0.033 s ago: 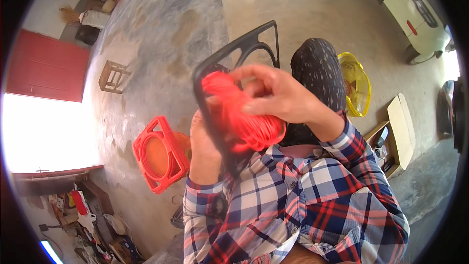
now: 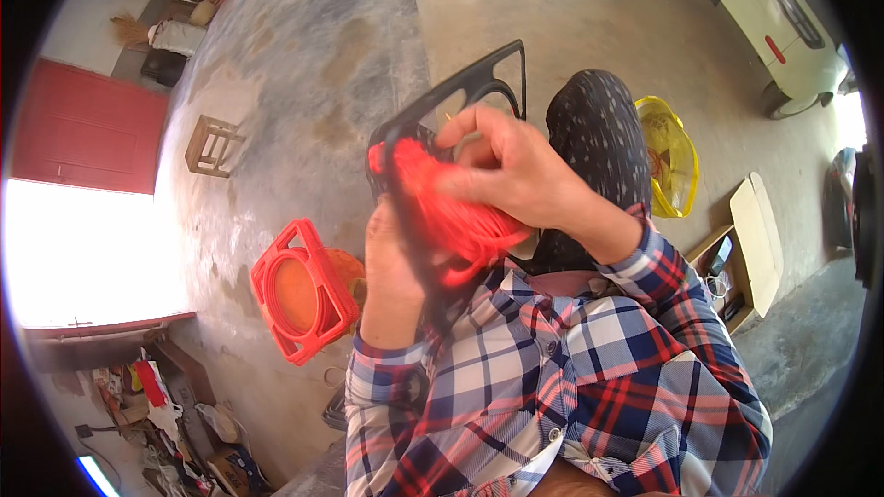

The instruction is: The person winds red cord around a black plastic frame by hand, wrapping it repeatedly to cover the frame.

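Note:
A thick bundle of red cord [image 2: 451, 212] lies across a black plastic reel frame [image 2: 479, 78] in front of my chest. From the left, my left hand [image 2: 391, 262] grips the reel frame by its near side, and its fingers are partly hidden behind frame and cord. Above the bundle, my right hand [image 2: 520, 170] has curled fingers, with the thumb lying along the cord. Some blur covers the fingertips and strands. At the bundle's lower end, loops of cord hang loose.
An orange-red reel [image 2: 304, 293] stands on the concrete floor to my left, beyond it a small wooden stool [image 2: 215, 145]. Right of my knee is a yellow-rimmed basket [image 2: 692, 166], near an open cardboard box [image 2: 760, 248] with small items. A pale vehicle [image 2: 778, 14] is parked at far right.
The cord bundle and the near part of the reel frame have shifted slightly. My right hand has moved a little up and left, its fingers bent differently.

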Motion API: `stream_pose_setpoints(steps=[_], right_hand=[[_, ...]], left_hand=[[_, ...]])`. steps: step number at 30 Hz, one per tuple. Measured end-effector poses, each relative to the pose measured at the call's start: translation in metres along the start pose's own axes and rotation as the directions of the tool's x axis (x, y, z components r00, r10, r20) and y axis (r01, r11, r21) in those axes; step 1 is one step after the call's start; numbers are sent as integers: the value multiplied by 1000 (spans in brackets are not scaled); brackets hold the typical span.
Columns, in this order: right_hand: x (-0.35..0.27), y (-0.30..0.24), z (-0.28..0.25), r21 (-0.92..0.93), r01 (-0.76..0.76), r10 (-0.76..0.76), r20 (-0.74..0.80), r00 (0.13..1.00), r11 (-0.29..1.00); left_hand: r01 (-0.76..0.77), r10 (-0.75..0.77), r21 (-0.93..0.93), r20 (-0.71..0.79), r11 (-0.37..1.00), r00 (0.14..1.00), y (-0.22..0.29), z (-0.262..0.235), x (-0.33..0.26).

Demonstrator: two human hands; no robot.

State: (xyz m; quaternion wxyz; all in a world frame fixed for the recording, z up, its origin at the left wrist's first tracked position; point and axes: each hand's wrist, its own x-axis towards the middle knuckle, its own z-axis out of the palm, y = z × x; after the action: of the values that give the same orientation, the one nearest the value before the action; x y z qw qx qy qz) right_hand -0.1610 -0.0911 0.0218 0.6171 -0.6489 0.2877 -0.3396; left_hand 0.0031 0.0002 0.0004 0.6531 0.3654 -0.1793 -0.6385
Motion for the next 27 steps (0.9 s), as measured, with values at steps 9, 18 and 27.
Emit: stream_pose_setpoints(steps=[9, 18, 27], right_hand=[[-4, 64, -6, 804, -139, 180, 40, 983, 578], [12, 72, -4, 881, -117, 129, 64, 990, 459], [-16, 57, -24, 994, -3, -263, 31, 964, 105]], left_hand=[[108, -77, -269, 123, 957, 989, 1, -2, -4], [117, -91, 249, -114, 961, 989, 2, 3, -11], [-10, 7, 8, 264, 1000, 965, 11, -27, 6]])
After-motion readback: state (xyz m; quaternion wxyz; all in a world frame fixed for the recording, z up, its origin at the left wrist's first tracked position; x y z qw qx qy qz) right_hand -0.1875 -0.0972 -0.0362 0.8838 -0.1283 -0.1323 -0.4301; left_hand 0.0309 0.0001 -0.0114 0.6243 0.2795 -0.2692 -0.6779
